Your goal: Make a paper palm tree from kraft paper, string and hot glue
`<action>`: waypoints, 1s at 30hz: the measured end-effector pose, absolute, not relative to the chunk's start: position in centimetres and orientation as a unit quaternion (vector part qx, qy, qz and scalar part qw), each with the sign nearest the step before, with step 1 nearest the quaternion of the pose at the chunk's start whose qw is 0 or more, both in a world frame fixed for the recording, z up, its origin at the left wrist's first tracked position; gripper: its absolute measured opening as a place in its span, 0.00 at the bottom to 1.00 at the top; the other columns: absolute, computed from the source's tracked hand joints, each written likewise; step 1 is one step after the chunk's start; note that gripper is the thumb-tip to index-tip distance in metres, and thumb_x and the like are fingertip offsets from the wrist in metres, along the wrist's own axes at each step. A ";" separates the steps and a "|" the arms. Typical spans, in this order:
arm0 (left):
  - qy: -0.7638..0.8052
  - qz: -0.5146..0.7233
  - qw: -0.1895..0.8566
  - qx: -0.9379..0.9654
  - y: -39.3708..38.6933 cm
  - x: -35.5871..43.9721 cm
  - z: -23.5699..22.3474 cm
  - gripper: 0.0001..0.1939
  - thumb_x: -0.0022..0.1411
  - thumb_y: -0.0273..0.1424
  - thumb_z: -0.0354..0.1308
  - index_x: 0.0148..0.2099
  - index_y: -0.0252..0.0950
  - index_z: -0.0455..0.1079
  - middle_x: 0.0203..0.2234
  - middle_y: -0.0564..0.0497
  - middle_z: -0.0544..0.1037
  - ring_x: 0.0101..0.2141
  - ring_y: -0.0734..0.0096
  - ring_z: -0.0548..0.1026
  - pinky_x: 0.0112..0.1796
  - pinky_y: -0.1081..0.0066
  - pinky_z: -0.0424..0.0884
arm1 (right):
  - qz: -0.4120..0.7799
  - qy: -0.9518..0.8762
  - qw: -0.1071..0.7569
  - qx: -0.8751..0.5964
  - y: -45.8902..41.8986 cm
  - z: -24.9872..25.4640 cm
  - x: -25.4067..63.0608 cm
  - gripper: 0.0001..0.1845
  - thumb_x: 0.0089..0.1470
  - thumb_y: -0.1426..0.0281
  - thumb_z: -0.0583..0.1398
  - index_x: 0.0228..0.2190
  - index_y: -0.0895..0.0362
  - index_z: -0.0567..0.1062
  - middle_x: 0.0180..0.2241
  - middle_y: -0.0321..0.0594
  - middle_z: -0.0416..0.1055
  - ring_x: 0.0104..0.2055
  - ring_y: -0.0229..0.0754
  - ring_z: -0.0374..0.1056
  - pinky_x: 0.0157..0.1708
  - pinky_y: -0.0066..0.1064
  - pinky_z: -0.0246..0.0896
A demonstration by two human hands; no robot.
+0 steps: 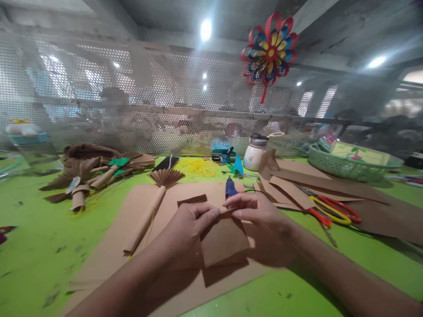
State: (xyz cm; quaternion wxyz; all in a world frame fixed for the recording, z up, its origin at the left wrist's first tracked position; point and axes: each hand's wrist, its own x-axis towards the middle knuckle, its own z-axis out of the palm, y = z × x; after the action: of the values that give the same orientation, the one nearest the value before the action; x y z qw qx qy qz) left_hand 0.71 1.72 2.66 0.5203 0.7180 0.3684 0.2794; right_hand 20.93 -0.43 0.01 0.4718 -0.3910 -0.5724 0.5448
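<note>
Between my two hands is a piece of brown paper (224, 242), held by its far edge, which looks folded over. My left hand (193, 220) pinches that edge between thumb and fingers. My right hand (261, 220) grips the same edge further right, fingers bent over it. Under them lies a large brown sheet (132, 229). Just beyond my left hand is a dark pleated paper strip (192, 200). To its left rests a rolled paper tube (145, 220) with a pleated fan (167, 177) at its top. A blue glue gun (230, 187) lies beyond my right hand.
Scissors with red and yellow handles (333, 211) lie among brown paper pieces (297, 189) at right. A green basket (357, 165) and a white bottle (254, 154) stand behind. Finished-looking paper figures (89, 176) lie left. A paper flower (271, 53) hangs above a perforated screen (185, 88).
</note>
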 end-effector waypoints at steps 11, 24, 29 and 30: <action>0.368 0.289 0.409 0.783 1.5 0.9 1.9 0.15 0.59 0.39 0.53 0.28 0.36 0.74 0.22 0.53 0.72 0.25 0.72 0.66 0.27 0.75 0.59 | 0.493 -0.600 0.464 -0.427 -0.8 0.7 20.4 0.12 0.45 0.62 0.67 0.25 0.59 0.76 0.21 0.35 0.70 0.23 0.34 0.62 0.26 0.27 0.56; 0.352 0.247 0.412 0.803 1.6 0.9 2.0 0.16 0.60 0.38 0.49 0.26 0.35 0.68 0.20 0.54 0.67 0.24 0.73 0.62 0.26 0.74 0.57 | 0.489 -0.596 0.470 -0.430 -0.5 0.4 20.5 0.13 0.46 0.61 0.67 0.24 0.58 0.76 0.18 0.32 0.65 0.18 0.32 0.56 0.19 0.26 0.47; 0.355 0.236 0.499 0.754 1.5 0.9 2.1 0.17 0.59 0.42 0.50 0.23 0.36 0.61 0.18 0.58 0.61 0.21 0.76 0.57 0.24 0.75 0.54 | 0.509 -0.563 0.484 -0.436 -0.4 0.0 20.2 0.14 0.43 0.60 0.68 0.23 0.60 0.77 0.16 0.33 0.65 0.19 0.31 0.54 0.21 0.26 0.45; 0.352 0.230 0.516 0.746 1.5 0.9 2.2 0.17 0.59 0.42 0.50 0.24 0.36 0.61 0.18 0.58 0.60 0.21 0.76 0.57 0.24 0.75 0.54 | 0.517 -0.552 0.486 -0.438 -0.5 -0.1 20.2 0.15 0.42 0.61 0.69 0.23 0.60 0.76 0.16 0.33 0.65 0.19 0.31 0.54 0.21 0.26 0.45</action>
State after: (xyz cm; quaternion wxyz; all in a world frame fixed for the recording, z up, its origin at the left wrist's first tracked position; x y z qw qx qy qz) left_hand 0.90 1.46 2.15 0.5162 0.7462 0.3518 0.2300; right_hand 20.20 -0.46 -0.05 0.4859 -0.4381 -0.5518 0.5172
